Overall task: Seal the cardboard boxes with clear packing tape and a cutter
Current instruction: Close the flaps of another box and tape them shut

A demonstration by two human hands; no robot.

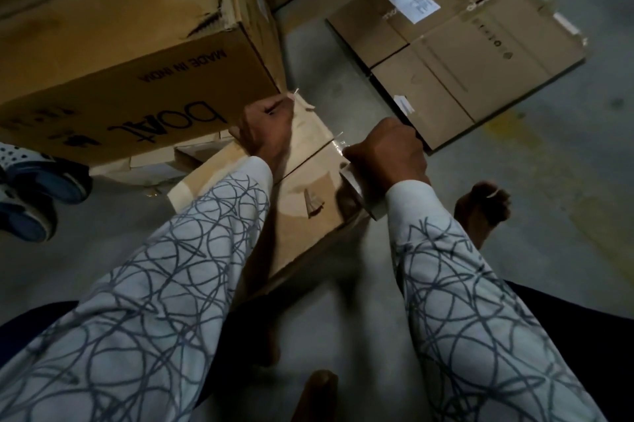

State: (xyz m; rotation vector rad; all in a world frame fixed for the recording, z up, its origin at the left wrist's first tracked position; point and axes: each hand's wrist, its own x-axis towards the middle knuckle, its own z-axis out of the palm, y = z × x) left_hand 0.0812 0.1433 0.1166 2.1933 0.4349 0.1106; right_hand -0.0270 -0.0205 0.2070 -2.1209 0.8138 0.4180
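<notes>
On the grey concrete floor [343, 301], between the person's two patterned sleeves, a small brown cardboard box [308, 177] is sitting with its top flaps closed and meeting along a seam that is running across the lid. Its top is showing glossy patches and a torn scrap of old paper [314, 205] near the near edge. The left hand [266, 128] is resting on the far corner of this box, knuckles up; its fingers are bending out of sight over the far edge, so whether they are gripping anything is not clear. A wrinkled end of clear tape [295, 93] is sticking up just beyond that hand. The right hand [386, 150] is closing in a fist around a tape roll [360, 198], which is hanging beside the box's right edge, and a short shiny strip is stretching from the roll onto the lid at the seam. A large box [137, 61] printed "boat" and "MADE IN INDIA" is crowding the left hand from the far left, its lower corner almost touching the knuckles. Flattened cartons [456, 54] bearing a white label [413, 1] are lying on the floor beyond the right hand. Blue and white footwear [24, 188] is showing at the left edge, and a bare foot [480, 208] is resting just right of the right sleeve.
</notes>
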